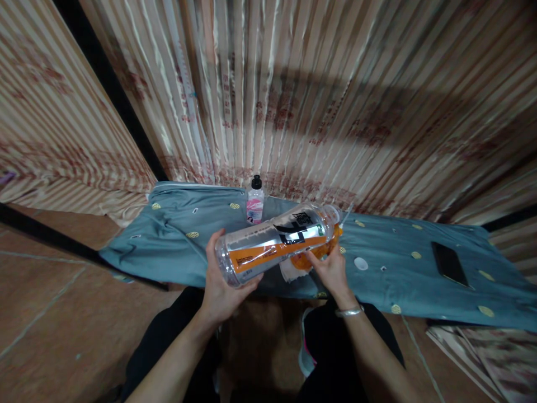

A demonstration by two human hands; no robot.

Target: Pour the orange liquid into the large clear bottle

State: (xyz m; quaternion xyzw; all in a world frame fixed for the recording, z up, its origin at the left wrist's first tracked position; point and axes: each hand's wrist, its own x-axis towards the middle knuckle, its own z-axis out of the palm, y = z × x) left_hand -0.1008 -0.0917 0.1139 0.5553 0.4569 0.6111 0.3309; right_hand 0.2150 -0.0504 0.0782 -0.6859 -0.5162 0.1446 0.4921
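A large clear plastic bottle (268, 246) with a silver and orange label lies tilted across the middle, its neck pointing up and to the right. My left hand (224, 294) is wrapped round its base end. Close below the neck, my right hand (333, 271) is closed on an orange see-through object (300, 261) with a white end; the bottle hides part of it, so its kind is unclear. A thin pale stick or tube shows beside the bottle's mouth. Behind the big bottle stands a small bottle (255, 207) with a black cap and pink label.
The low bench is covered by a teal cloth (377, 291) with yellow patterns. On it lie a white round disc (361, 263) and a black phone (450, 263) at the right. A striped curtain (293, 84) hangs behind, with dark poles (113, 89) at the left.
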